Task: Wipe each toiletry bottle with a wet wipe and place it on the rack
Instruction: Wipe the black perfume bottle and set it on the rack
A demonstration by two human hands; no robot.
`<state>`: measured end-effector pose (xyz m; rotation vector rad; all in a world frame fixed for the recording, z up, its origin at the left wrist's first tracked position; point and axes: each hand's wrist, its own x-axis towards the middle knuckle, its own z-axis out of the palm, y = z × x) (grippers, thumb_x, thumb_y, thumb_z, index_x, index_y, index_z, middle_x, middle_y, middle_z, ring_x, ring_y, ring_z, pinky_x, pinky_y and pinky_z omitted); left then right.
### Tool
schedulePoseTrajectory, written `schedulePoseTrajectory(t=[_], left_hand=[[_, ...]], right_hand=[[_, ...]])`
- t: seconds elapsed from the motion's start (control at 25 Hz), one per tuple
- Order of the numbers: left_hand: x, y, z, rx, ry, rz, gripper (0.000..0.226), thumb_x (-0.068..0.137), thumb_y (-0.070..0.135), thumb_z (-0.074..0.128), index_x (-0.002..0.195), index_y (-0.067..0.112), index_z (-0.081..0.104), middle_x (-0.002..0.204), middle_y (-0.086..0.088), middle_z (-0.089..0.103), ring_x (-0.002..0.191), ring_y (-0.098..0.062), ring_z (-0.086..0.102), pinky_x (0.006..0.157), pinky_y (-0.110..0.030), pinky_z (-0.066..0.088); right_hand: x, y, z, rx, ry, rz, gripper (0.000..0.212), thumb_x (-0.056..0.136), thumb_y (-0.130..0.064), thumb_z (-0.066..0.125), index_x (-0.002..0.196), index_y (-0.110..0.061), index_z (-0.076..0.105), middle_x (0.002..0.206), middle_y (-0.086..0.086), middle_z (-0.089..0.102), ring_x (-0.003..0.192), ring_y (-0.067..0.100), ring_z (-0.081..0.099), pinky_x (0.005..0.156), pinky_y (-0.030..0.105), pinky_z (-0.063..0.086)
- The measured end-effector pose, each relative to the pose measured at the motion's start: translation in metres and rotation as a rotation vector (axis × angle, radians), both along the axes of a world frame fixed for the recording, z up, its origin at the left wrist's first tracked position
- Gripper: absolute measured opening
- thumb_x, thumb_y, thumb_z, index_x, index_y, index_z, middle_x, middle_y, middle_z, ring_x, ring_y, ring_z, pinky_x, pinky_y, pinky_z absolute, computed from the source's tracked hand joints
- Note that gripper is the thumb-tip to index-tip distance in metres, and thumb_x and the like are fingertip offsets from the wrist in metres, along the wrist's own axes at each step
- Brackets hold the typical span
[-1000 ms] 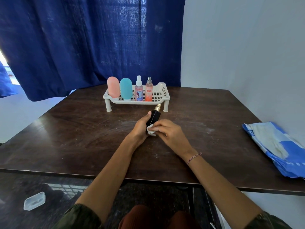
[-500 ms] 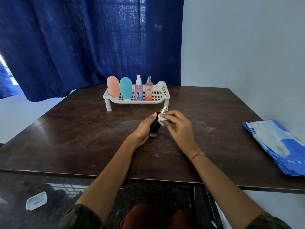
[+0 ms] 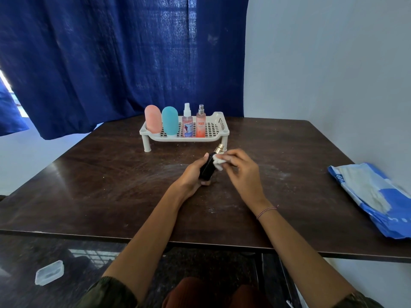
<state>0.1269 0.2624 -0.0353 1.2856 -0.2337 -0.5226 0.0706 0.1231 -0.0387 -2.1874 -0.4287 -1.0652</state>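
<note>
Black is the bottle (image 3: 208, 168) that our left hand (image 3: 191, 174) holds just above the table (image 3: 111, 185), a little past its middle. The fingers (image 3: 205, 182) of this hand are curled round the lower body of the black bottle and the thumb lies along its side. The bottle is tilted, with its gold cap (image 3: 219, 148) pointing to one o'clock, towards the rack (image 3: 184, 140).

Our right hand (image 3: 242, 170) comes in from three o'clock. It pinches a small white wet wipe (image 3: 218, 161) and presses it against the upper part of the bottle, just under the cap. A thin thread bracelet (image 3: 266, 211) is on this wrist.

The white rack stands on the table at twelve o'clock from the hands, close to them but not touching. On it we see four bottles upright in one row: a pink bottle (image 3: 153, 118), a teal bottle (image 3: 170, 121), a clear spray bottle (image 3: 187, 123) and an orange spray bottle (image 3: 200, 124). The right part of the rack is free.

A blue and white packet (image 3: 373, 196) lies at the table edge at three o'clock, well apart from the hands. A dark blue curtain (image 3: 111, 63) hangs behind the table. On the floor at eight o'clock lies a small clear plastic box (image 3: 49, 272)
</note>
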Motion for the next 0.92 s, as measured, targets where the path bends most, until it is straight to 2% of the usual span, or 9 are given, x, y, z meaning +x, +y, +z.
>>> schedulePoseTrajectory(t=[0.08, 0.24, 0.4, 0.56, 0.68, 0.8, 0.92], left_hand=[[0.000, 0.000, -0.001, 0.052, -0.026, -0.013, 0.035, 0.102, 0.036, 0.032, 0.097, 0.012, 0.057, 0.070, -0.002, 0.053, 0.053, -0.008, 0.042, 0.041, -0.017, 0.028], [0.000, -0.003, -0.004, 0.159, -0.142, -0.041, 0.043, 0.103, 0.035, 0.026, 0.086, 0.011, 0.056, 0.065, -0.004, 0.050, 0.046, -0.008, 0.043, 0.039, -0.019, 0.026], [0.000, -0.003, -0.007, 0.244, -0.270, -0.022, 0.056, 0.100, 0.049, 0.025, 0.088, 0.007, 0.060, 0.066, -0.006, 0.055, 0.050, -0.012, 0.047, 0.040, -0.020, 0.033], [-0.001, -0.003, -0.005, 0.240, -0.266, -0.047, 0.054, 0.099, 0.049, 0.032, 0.089, 0.004, 0.061, 0.065, -0.005, 0.055, 0.053, -0.014, 0.047, 0.039, -0.019, 0.033], [-0.001, -0.003, -0.005, 0.252, -0.248, -0.017, 0.054, 0.100, 0.047, 0.029, 0.082, 0.008, 0.062, 0.066, -0.006, 0.056, 0.055, -0.014, 0.048, 0.041, -0.020, 0.034], [-0.002, -0.002, -0.002, 0.257, -0.234, 0.040, 0.050, 0.101, 0.047, 0.024, 0.081, 0.016, 0.058, 0.062, 0.002, 0.056, 0.051, -0.007, 0.048, 0.045, -0.020, 0.034], [-0.002, -0.001, 0.000, 0.231, -0.193, 0.092, 0.048, 0.102, 0.044, 0.024, 0.076, 0.019, 0.055, 0.050, 0.010, 0.056, 0.045, -0.003, 0.047, 0.046, -0.019, 0.032]], right_hand=[[0.001, -0.004, 0.002, 0.098, 0.003, -0.064, 0.026, 0.082, -0.002, 0.065, 0.108, -0.006, 0.067, 0.099, 0.005, 0.062, 0.091, 0.005, 0.056, 0.080, 0.013, 0.049], [0.004, -0.005, -0.002, 0.112, 0.039, -0.101, 0.027, 0.080, -0.002, 0.068, 0.107, -0.007, 0.069, 0.099, 0.002, 0.063, 0.089, 0.007, 0.059, 0.078, 0.012, 0.050], [0.006, -0.004, -0.004, 0.128, 0.053, -0.125, 0.026, 0.079, -0.004, 0.071, 0.105, -0.009, 0.069, 0.097, 0.001, 0.064, 0.088, 0.005, 0.059, 0.078, 0.009, 0.048], [0.007, -0.003, -0.005, 0.162, 0.063, -0.122, 0.025, 0.080, -0.006, 0.071, 0.105, -0.010, 0.070, 0.095, -0.001, 0.064, 0.086, 0.007, 0.061, 0.074, 0.014, 0.052], [0.005, -0.001, -0.003, 0.181, 0.056, -0.084, 0.025, 0.080, -0.008, 0.071, 0.105, -0.012, 0.070, 0.096, -0.001, 0.065, 0.087, 0.006, 0.060, 0.074, 0.014, 0.052], [0.001, 0.005, -0.002, 0.107, 0.041, 0.010, 0.026, 0.080, -0.005, 0.070, 0.106, -0.011, 0.069, 0.097, -0.001, 0.063, 0.089, 0.004, 0.059, 0.075, 0.015, 0.052], [-0.002, 0.010, -0.005, -0.064, 0.020, 0.116, 0.026, 0.081, -0.003, 0.067, 0.106, -0.009, 0.068, 0.099, 0.002, 0.061, 0.093, 0.002, 0.055, 0.081, 0.014, 0.049]])
